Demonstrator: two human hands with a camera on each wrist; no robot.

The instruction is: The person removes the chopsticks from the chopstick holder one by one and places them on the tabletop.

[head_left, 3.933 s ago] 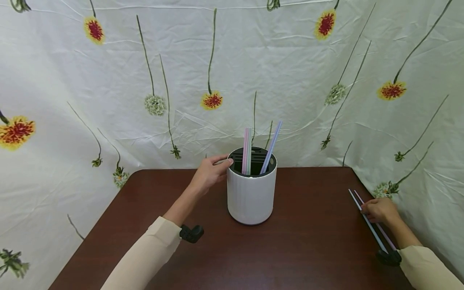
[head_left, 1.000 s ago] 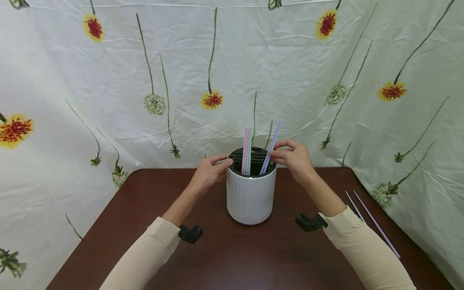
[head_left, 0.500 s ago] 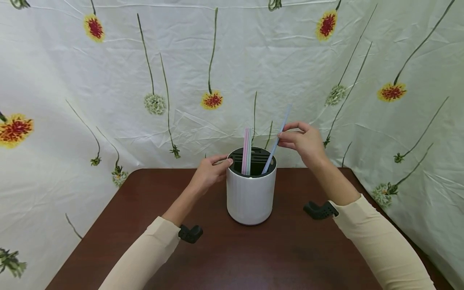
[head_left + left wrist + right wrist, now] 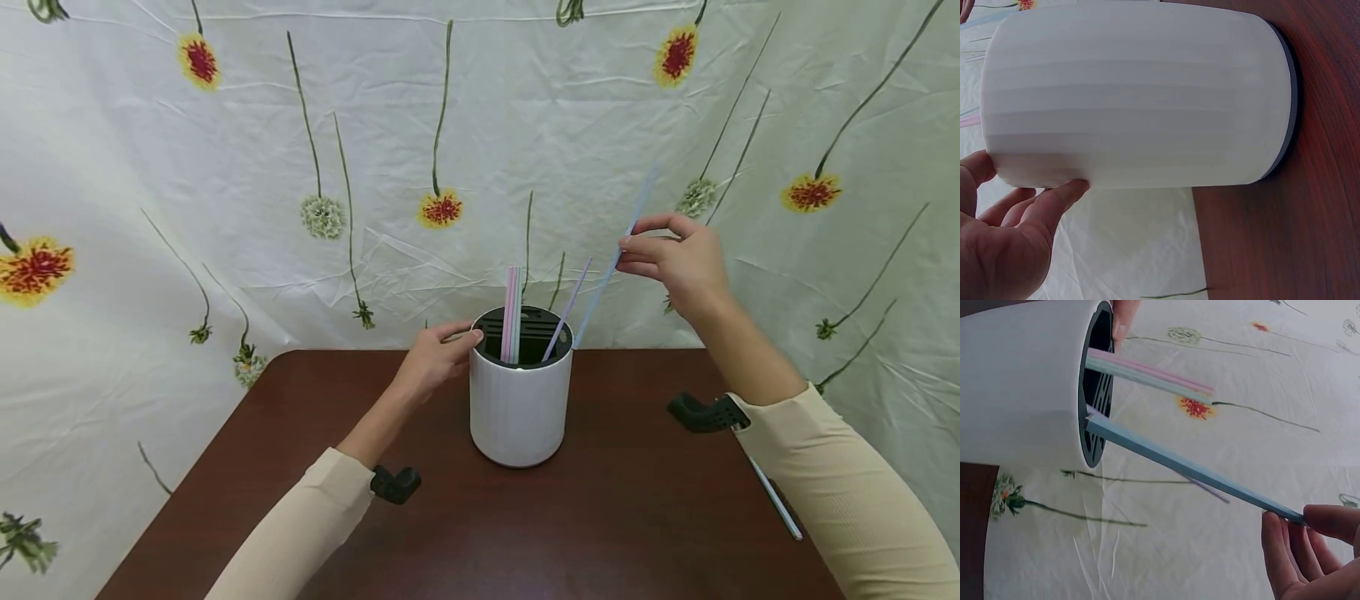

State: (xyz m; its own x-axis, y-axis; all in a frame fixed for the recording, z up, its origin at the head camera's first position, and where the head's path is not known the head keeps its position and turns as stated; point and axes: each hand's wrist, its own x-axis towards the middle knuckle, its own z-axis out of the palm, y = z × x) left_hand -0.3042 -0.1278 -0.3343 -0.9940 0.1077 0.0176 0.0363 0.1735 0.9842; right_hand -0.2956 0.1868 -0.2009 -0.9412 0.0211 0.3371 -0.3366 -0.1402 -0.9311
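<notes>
A white cylindrical utensil holder point(image 4: 519, 417) with a black slotted top stands upright on the table. My left hand point(image 4: 438, 358) holds its left side at the rim, the fingertips point(image 4: 1079, 186) against the wall in the left wrist view. Up and to the right of the holder, my right hand point(image 4: 678, 258) pinches a light blue chopstick point(image 4: 1191, 467) near its upper end. The chopstick slants, its lower end overlapping the holder's right rim in the head view. A purple chopstick point(image 4: 567, 307) leans inside the holder, beside an upright pink and pale green bundle point(image 4: 512, 312).
At the right of the dark wooden table point(image 4: 637, 517), a light blue chopstick point(image 4: 776, 500) lies partly hidden under my right sleeve point(image 4: 847, 483). A white flowered cloth point(image 4: 585, 150) hangs behind and beside the table.
My right hand left the chopsticks at the table's right, reached the holder, pinched the blue chopstick and drew it up and rightward, apart from the purple one. My left hand stays at the rim.
</notes>
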